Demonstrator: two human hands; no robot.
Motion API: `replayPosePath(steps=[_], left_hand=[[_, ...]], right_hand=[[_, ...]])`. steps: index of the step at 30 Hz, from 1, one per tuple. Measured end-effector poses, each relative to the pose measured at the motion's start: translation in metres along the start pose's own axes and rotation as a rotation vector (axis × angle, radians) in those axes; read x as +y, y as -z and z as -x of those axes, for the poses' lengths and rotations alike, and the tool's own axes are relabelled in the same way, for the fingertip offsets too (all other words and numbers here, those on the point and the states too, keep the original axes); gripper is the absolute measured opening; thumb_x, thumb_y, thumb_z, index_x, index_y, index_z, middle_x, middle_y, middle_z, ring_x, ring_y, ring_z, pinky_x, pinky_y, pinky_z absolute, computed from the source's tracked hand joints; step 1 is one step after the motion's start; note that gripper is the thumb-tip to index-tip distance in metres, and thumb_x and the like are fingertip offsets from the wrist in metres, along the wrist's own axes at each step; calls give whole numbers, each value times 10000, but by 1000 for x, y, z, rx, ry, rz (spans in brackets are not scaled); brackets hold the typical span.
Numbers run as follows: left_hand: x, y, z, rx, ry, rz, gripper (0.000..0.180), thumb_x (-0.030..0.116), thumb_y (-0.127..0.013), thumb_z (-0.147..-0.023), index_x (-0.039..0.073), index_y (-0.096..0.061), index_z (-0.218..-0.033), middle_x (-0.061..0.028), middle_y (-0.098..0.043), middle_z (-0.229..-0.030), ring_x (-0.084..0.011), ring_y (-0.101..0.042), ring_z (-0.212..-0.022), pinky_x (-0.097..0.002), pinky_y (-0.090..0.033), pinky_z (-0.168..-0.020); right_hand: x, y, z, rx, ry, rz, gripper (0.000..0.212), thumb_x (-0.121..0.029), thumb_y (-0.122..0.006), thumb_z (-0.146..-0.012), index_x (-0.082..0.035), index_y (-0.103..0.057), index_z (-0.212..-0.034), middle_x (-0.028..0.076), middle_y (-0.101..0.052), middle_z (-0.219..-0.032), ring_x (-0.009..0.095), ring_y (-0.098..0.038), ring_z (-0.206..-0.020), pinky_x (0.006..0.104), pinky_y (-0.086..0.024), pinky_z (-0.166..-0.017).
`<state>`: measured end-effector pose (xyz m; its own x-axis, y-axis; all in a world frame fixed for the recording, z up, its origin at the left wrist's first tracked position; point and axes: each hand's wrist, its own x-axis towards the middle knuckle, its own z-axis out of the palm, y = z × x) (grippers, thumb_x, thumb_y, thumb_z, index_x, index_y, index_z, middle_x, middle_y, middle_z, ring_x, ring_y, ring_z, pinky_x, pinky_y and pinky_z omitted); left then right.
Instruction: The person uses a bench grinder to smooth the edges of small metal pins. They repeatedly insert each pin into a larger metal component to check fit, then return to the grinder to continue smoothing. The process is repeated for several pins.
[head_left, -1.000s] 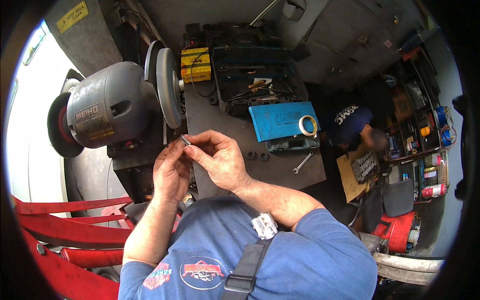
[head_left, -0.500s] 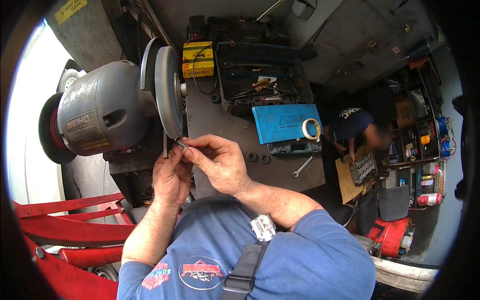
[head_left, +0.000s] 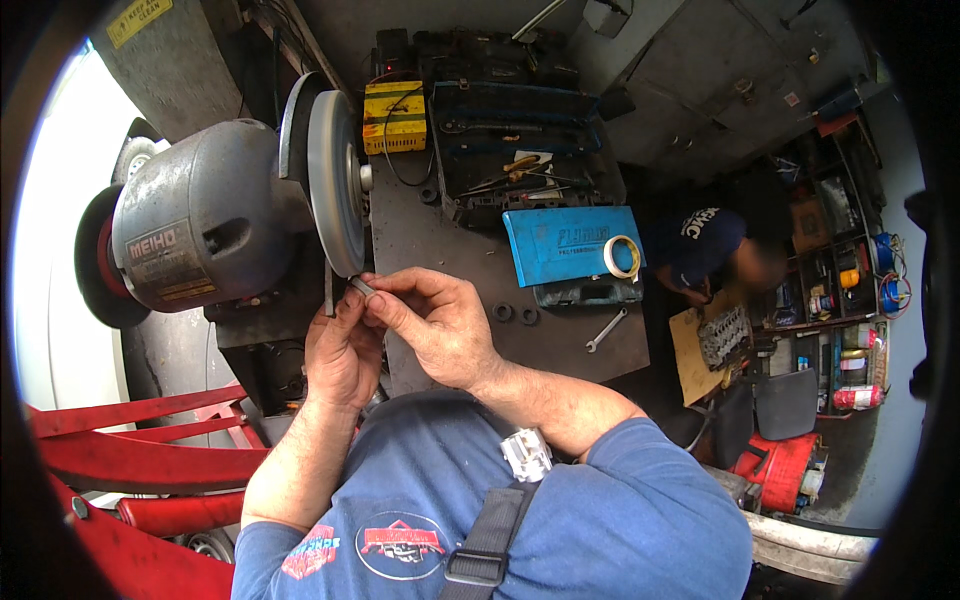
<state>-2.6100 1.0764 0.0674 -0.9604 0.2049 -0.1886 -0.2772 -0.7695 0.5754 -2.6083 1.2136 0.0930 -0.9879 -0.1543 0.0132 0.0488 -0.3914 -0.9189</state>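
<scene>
A small grey metal piece (head_left: 362,287) is pinched between the fingertips of both hands, close under the lower edge of a grinding wheel (head_left: 337,190). My left hand (head_left: 343,350) grips it from the left and below, my right hand (head_left: 432,325) from the right with thumb and forefinger. Most of the piece is covered by my fingers, so its exact kind does not show. Whether it touches the wheel I cannot tell. The wheel belongs to a large grey bench grinder (head_left: 200,220) on the left.
On the metal workbench (head_left: 440,235) lie a blue case (head_left: 570,245) with a tape roll (head_left: 622,258), a wrench (head_left: 607,331), two black rings (head_left: 515,314) and a yellow charger-like box (head_left: 394,117). Red steel arms (head_left: 150,460) stand lower left. A co-worker (head_left: 700,245) bends over a metal part (head_left: 724,336).
My hands and the small metal piece stay almost in place under the wheel. The co-worker's arm and hand have shifted slightly back from the metal part.
</scene>
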Motion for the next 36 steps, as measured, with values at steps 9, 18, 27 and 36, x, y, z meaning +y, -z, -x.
replayPosePath(steps=[9, 18, 27, 36], left_hand=[[-1, -2, -1, 6, 18, 7, 309, 237, -715, -880, 39, -636, -1104, -27, -648, -1023, -123, -573, -970, -299, -426, -931], [-3, -3, 0, 20, 49, 49, 352, 269, -736, -863, 48, -642, -1120, -5, -656, -993, -102, -563, -905, -281, -430, -893], [-4, -5, 0, 29, 60, 73, 339, 274, -714, -883, 48, -640, -1125, 9, -651, -974, -89, -548, -882, -274, -424, -881], [-5, -8, -1, 44, 62, 60, 314, 270, -709, -890, 57, -643, -1110, 27, -627, -954, -80, -517, -858, -261, -412, -853]], right_hand=[[2, 2, -1, -13, -18, -34, 244, -149, -643, -944, 30, -632, -1111, 53, -669, -941, 75, -608, -847, 217, -512, -776], [3, 2, 0, -4, -27, -25, 247, -167, -638, -950, 31, -636, -1098, 36, -660, -902, 67, -596, -819, 212, -510, -744], [0, -1, 0, 10, -17, -18, 227, -175, -631, -954, 19, -650, -1070, 37, -659, -868, 75, -602, -796, 219, -519, -727], [-1, 0, -1, 19, -19, -8, 239, -216, -632, -956, 9, -668, -1027, 35, -662, -828, 78, -602, -767, 227, -513, -704]])
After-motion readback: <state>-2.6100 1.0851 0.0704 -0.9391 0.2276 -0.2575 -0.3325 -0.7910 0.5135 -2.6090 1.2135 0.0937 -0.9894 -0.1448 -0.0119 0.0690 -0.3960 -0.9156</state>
